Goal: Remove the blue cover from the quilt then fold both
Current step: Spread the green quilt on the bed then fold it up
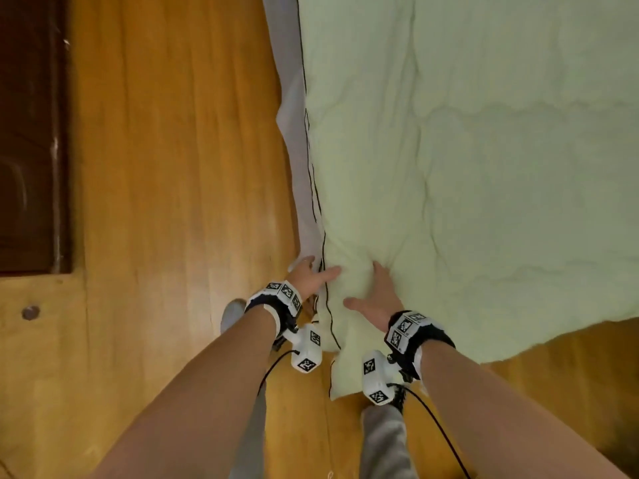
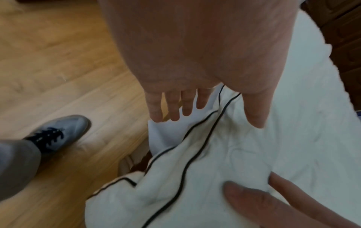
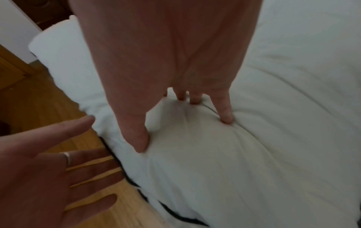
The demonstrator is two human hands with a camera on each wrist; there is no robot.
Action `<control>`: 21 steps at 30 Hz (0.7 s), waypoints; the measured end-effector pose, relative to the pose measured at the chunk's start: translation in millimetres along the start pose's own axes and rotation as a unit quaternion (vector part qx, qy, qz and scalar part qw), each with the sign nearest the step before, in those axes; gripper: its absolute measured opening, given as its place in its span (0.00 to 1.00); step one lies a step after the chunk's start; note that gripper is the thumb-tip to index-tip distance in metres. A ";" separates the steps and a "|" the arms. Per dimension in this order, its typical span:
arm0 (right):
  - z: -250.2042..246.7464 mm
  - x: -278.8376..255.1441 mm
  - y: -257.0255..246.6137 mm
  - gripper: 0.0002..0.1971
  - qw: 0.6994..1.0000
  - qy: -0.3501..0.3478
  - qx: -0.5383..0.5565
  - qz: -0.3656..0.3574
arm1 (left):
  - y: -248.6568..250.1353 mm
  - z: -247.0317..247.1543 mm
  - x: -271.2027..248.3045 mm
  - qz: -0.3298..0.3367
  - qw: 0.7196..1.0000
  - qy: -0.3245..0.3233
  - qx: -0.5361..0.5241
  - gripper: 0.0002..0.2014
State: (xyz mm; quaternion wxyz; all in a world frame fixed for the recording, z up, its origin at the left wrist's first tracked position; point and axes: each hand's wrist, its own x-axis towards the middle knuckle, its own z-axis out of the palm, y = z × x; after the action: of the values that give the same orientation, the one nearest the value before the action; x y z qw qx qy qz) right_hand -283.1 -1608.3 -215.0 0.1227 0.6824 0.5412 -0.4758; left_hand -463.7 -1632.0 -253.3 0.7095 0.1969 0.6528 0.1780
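Your right hand (image 1: 373, 299) lies flat with spread fingers pressed into the pale cream padded quilt with dark piping (image 1: 466, 167), bunching a mound near its near-left corner. Your left hand (image 1: 309, 278) is open just beside it, fingers straight at the piped edge, thumb on the quilt, gripping nothing. The quilt lies spread across the right of the scene, its near corner hanging toward the wooden plank floor (image 1: 173, 167). A thin pale grey-white fabric strip (image 1: 294, 133) runs along the quilt's left edge; it may be the cover, but the colour is unclear in these views. Risks: with neither hand clamped, the heavy corner can slide off to the floor; grabbing both layers together would drag the quilt with the cover; your grey lace-up shoe (image 2: 58, 131) stands close to the hanging corner, so you could tread on it.
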 end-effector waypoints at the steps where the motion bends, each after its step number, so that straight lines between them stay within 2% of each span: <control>1: 0.1 2.2 9.4 0.56 1.000 0.008 0.019 -0.002 | -4.5 7.6 10.2 0.003 1.000 -0.022 -0.013 0.49; 5: -10.1 0.5 36.9 0.52 0.996 0.018 0.081 -0.013 | -11.8 39.1 22.3 -0.010 0.997 -0.073 0.012 0.49; 8: -20.0 -10.2 43.2 0.47 0.994 0.012 0.103 -0.033 | -7.5 59.2 5.0 0.025 0.996 -0.065 0.052 0.44; 11: -32.8 -28.0 48.8 0.44 0.988 -0.007 0.141 -0.055 | 4.6 75.7 -16.2 0.039 0.996 -0.044 0.065 0.49; 15: -58.3 -54.2 73.8 0.42 0.971 -0.076 0.221 -0.041 | 29.3 103.6 -52.9 0.031 0.996 -0.080 0.018 0.34; 17: -72.2 -67.3 92.6 0.37 0.960 -0.109 0.255 -0.029 | 25.6 121.7 -61.7 0.000 0.998 -0.055 0.037 0.30; 18: -77.5 -72.5 104.0 0.36 0.959 -0.115 0.257 -0.024 | 19.4 130.1 -64.4 -0.019 0.998 -0.028 0.044 0.33; 21: -79.5 -86.4 142.5 0.33 0.964 -0.122 0.236 -0.009 | -6.0 150.5 -58.2 -0.054 0.990 0.047 0.121 0.50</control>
State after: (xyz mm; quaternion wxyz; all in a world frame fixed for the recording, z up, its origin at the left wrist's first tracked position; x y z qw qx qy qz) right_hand -116.8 -1662.5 -155.9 0.0194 0.6238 0.4008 -0.6707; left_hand -318.6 -1673.8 -195.9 0.6574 0.2373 0.7120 0.0683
